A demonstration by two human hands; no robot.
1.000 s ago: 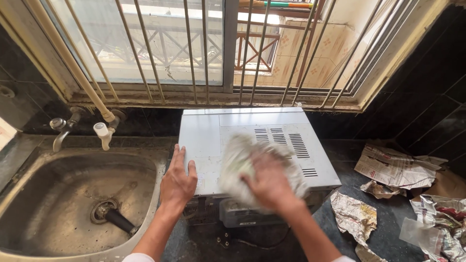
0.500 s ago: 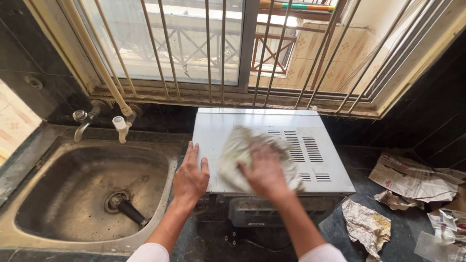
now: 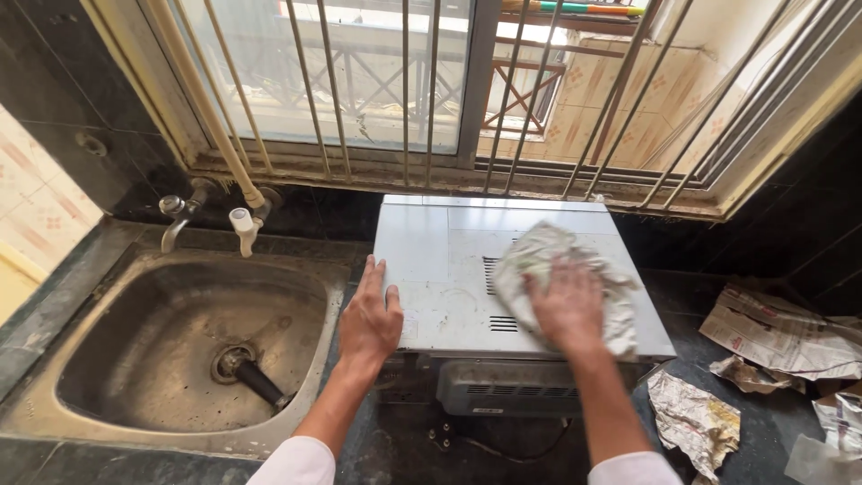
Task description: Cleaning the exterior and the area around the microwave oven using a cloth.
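Note:
A white, grimy microwave oven (image 3: 440, 269) lies on the dark counter below the window, its vented panel facing up. My right hand (image 3: 566, 305) presses a crumpled sheet of newspaper (image 3: 548, 260) flat against the vent slots on the right part of that panel. My left hand (image 3: 370, 316) rests open, palm down, on the oven's front left corner, fingers pointing away from me.
A dirty steel sink (image 3: 180, 341) with a drain plug sits to the left, with two taps (image 3: 175, 216) behind it. Crumpled newspaper sheets (image 3: 781, 337) lie on the counter at right. A barred window (image 3: 404, 81) runs along the back.
My right hand and the newspaper wad have slid rightward over the vents. The left hand has stayed on the oven's left corner. The view has shifted, showing more of the sink.

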